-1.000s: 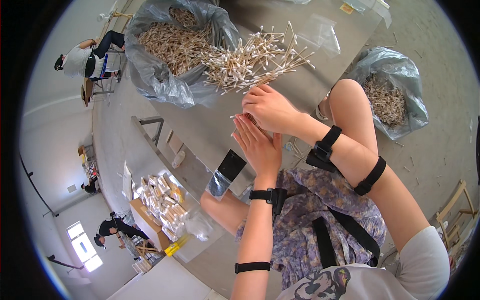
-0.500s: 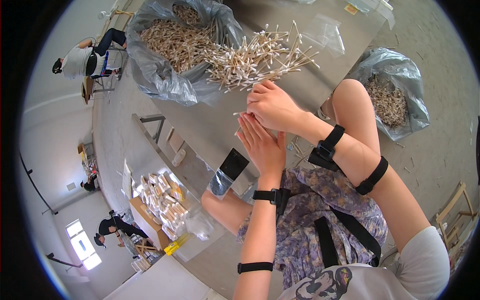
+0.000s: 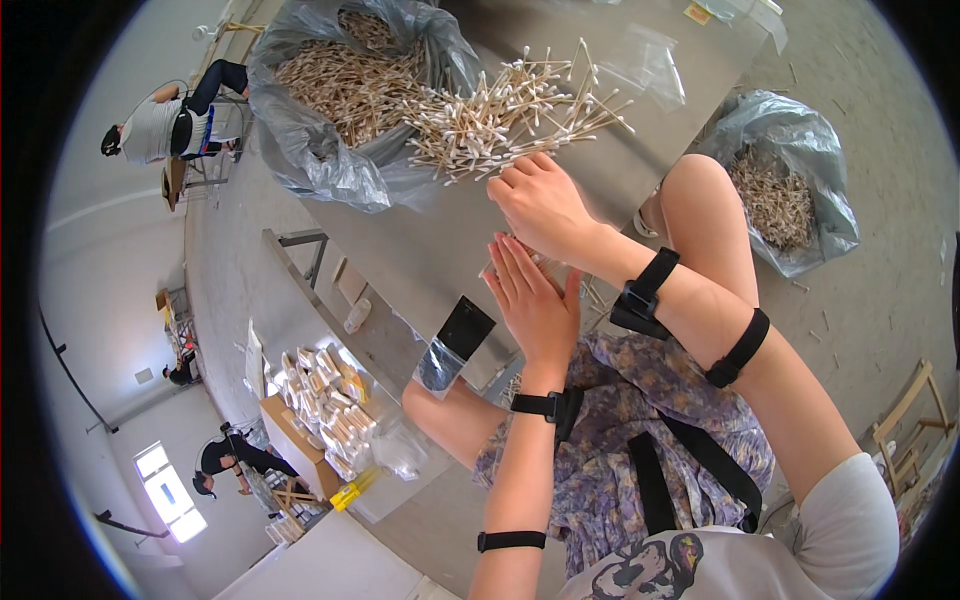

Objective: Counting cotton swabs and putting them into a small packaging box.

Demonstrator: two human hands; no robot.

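Note:
A heap of cotton swabs [image 3: 510,115] with white tips spills from a grey plastic bag [image 3: 345,180] onto the metal table. At the near edge of the heap is my right hand [image 3: 545,205], its fingers curled and their tips hidden beneath the hand. My left hand [image 3: 532,305] lies closer to me, palm down, its long fingers pressed side by side and the thumb apart. A few cotton swabs [image 3: 535,257] peek out between those fingers and the thumb; the palm hides the others. A black-and-clear packet [image 3: 456,345] rests by my left knee.
Clear plastic bags [image 3: 655,70] lie on the metal table [image 3: 420,250]. Another grey bag of swabs [image 3: 775,200] stands on the floor at right. Packed swab bundles [image 3: 330,400] and a cardboard box [image 3: 298,440] are at lower left. Other people sit or stand farther left.
My right hand has moved off my left fingers, up toward the swab heap. My left hand has shifted slightly toward me and to the right.

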